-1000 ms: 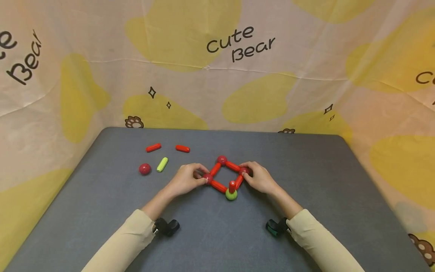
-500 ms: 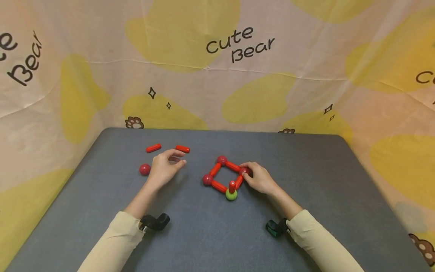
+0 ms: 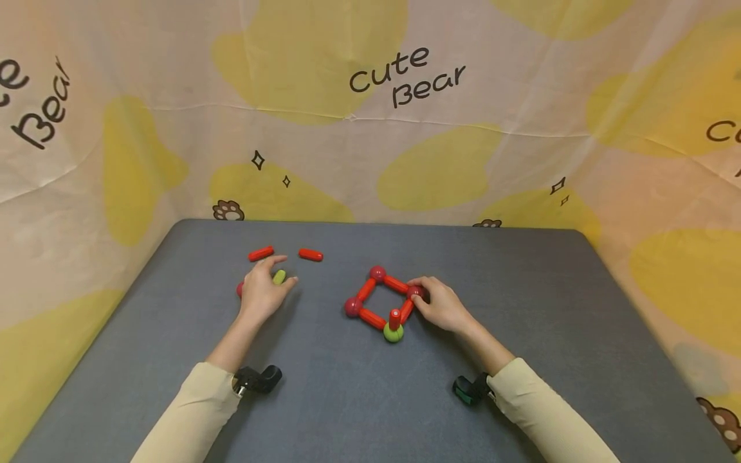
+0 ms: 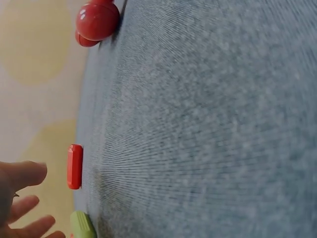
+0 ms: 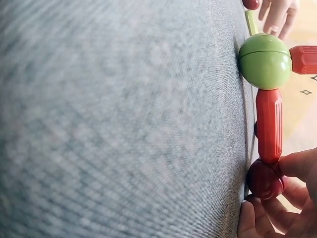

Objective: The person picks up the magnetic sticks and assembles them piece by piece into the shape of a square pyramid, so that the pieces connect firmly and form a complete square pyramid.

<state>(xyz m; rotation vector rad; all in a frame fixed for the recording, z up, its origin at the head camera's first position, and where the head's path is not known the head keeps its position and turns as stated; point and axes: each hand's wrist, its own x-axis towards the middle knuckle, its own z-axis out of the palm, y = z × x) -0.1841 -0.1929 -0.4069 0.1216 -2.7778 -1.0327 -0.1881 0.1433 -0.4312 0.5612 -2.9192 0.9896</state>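
Note:
In the head view a square of red rods and balls lies on the grey table. Its right corner is a red ball (image 5: 266, 179) that my right hand (image 3: 444, 306) pinches between thumb and fingers. The near corner is a green ball (image 3: 393, 332), from which a red rod (image 3: 395, 318) stands up. My left hand (image 3: 263, 292) hovers with spread fingers over a light green rod (image 3: 279, 277), which it partly hides. Thumb and fingers look apart from that rod in the left wrist view. A loose red ball (image 3: 240, 290) is mostly hidden behind this hand.
Two loose red rods lie at the back left, one red rod (image 3: 261, 253) just beyond my left fingers and another red rod (image 3: 311, 255) to its right. A printed cloth (image 3: 324, 161) rises behind the table (image 3: 521, 276).
My left hand has let go of the square's left red ball and moved left to the light green rod. My right hand has stayed on the right corner ball.

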